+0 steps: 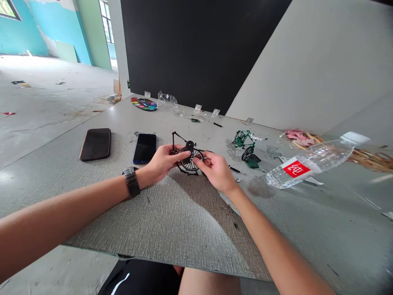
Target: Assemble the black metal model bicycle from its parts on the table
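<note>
1. The black model bicycle (190,146) is between the two hands, just above or on the desk (129,221); which of the two is hard to tell.
2. The left hand (162,162) grips it from the left, thumb laid across its dark middle part.
3. The right hand (217,170) pinches the right side of its spoked wheel (188,164), thumb and finger closed near the hub.
4. A thin black bar (173,141) sticks up from the bicycle beside the left hand's fingers.
5. A green model bicycle (245,141) stands to the right, well apart from the hands, and a clear bottle (310,162) is farther right.
6. The left fingertips are partly hidden behind the black bicycle, and its lower parts overlap too much to separate.
7. The small black piece (234,169) near the right hand is partly hidden by it; what it is cannot be told.
8. Both forearms are cut off by the picture's edges.
</note>
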{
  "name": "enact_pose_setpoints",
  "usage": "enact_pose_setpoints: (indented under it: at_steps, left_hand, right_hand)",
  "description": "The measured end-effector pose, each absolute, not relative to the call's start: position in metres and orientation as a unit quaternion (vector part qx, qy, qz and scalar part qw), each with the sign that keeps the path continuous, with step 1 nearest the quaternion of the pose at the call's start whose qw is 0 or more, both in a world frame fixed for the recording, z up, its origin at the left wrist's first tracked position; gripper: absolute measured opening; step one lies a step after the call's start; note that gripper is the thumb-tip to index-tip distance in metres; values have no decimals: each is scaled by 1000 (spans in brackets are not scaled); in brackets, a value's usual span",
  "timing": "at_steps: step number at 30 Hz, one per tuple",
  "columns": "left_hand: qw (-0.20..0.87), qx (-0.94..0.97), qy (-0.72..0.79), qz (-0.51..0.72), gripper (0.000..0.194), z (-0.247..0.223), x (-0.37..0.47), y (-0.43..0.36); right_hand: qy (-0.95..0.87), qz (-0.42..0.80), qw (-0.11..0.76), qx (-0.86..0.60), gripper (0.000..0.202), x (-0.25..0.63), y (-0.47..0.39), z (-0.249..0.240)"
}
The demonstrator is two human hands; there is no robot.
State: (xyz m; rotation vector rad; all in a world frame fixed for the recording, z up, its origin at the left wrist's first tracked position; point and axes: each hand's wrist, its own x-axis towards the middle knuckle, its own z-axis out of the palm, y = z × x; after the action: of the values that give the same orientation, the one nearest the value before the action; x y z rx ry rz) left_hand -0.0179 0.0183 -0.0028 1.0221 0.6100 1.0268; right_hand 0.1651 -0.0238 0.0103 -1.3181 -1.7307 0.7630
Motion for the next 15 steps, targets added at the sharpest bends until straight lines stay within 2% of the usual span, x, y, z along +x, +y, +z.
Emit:
enact_pose_setpoints:
  at_steps: [8, 15]
  left_hand:
    - [716, 432, 282, 471, 27, -9, -16, 17]
    - [715, 444, 290, 455, 27, -12, -16, 20]
  right_hand:
    - [-703, 308, 364, -527, 26, 166, -21, 8]
    - [-686, 333, 362, -537, 28, 166, -24, 8]
